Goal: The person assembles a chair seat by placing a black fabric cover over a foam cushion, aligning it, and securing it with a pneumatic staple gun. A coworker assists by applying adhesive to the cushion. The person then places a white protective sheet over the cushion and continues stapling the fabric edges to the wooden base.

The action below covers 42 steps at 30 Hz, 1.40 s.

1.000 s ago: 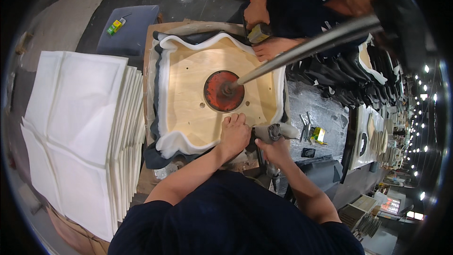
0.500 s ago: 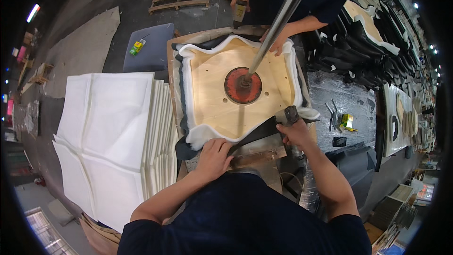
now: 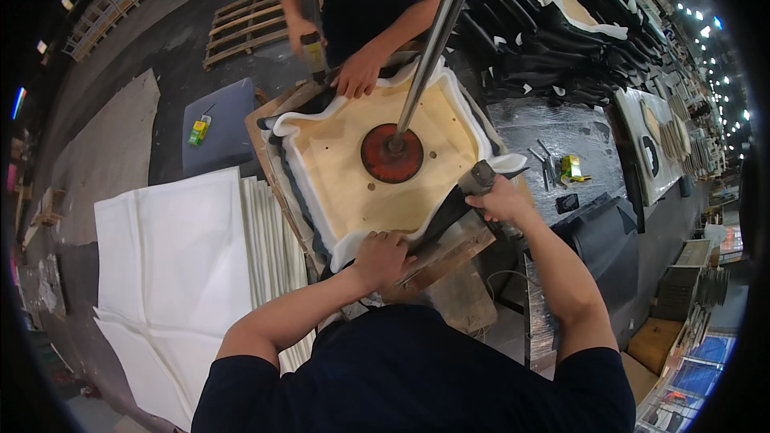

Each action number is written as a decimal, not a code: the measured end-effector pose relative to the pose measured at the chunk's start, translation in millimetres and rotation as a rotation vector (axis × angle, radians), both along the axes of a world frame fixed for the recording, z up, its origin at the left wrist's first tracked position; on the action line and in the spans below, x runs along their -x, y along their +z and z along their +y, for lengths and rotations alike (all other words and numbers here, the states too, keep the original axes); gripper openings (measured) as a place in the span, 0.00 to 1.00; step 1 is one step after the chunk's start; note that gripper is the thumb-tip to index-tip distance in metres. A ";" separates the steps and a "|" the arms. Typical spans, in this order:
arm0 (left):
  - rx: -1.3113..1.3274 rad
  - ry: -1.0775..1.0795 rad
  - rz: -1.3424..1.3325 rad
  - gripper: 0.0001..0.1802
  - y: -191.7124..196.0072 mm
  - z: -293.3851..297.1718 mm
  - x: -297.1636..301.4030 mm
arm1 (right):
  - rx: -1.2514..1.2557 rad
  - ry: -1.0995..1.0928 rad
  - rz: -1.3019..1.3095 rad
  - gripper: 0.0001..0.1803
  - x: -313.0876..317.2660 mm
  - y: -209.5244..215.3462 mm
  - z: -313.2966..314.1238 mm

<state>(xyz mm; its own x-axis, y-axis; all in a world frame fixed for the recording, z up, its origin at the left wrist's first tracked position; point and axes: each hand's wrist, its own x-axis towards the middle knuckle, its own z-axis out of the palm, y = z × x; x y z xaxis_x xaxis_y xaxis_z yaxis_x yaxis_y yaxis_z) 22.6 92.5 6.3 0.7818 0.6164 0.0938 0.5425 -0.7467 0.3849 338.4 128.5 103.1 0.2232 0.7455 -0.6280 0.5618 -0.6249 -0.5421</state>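
We are clamping our right fingers (image 3: 499, 197) around a grey tool (image 3: 479, 178), seemingly to steady it; our left fingers (image 3: 383, 247) are lying along the white padding (image 3: 343, 250), pinching or not, we cannot tell. Beyond both, a red disc (image 3: 383, 167) is apparently pinning the wooden panel (image 3: 330, 180).

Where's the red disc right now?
In the head view, near centre, the red disc is on the wooden panel under the metal pole, beyond the left hand and left of the right hand.
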 end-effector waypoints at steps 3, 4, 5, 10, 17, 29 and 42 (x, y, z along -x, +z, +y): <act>-0.007 -0.063 -0.086 0.19 -4.9 9.3 3.5 | -0.004 -0.005 -0.005 0.22 -1.2 -1.5 -1.8; -0.011 -0.087 -0.125 0.18 -6.7 12.8 4.2 | 0.000 -0.009 -0.011 0.23 -2.4 -2.0 -1.0; -0.019 -0.110 -0.130 0.17 -6.0 14.4 5.2 | 0.000 0.011 -0.014 0.23 -0.8 -0.1 -0.5; -0.034 -0.134 -0.284 0.14 -8.3 20.6 7.0 | 0.035 0.026 -0.052 0.25 3.1 8.1 4.3; 0.070 -0.092 -0.272 0.16 -13.1 19.2 11.3 | 0.062 0.035 -0.070 0.25 5.4 11.4 9.4; 0.175 0.041 -0.188 0.15 -5.4 46.1 12.1 | -0.082 -0.082 0.051 0.23 5.4 -4.3 -16.9; 0.197 0.222 -0.300 0.14 -27.7 40.3 10.9 | -0.058 -0.202 0.316 0.12 140.1 -1.0 -82.4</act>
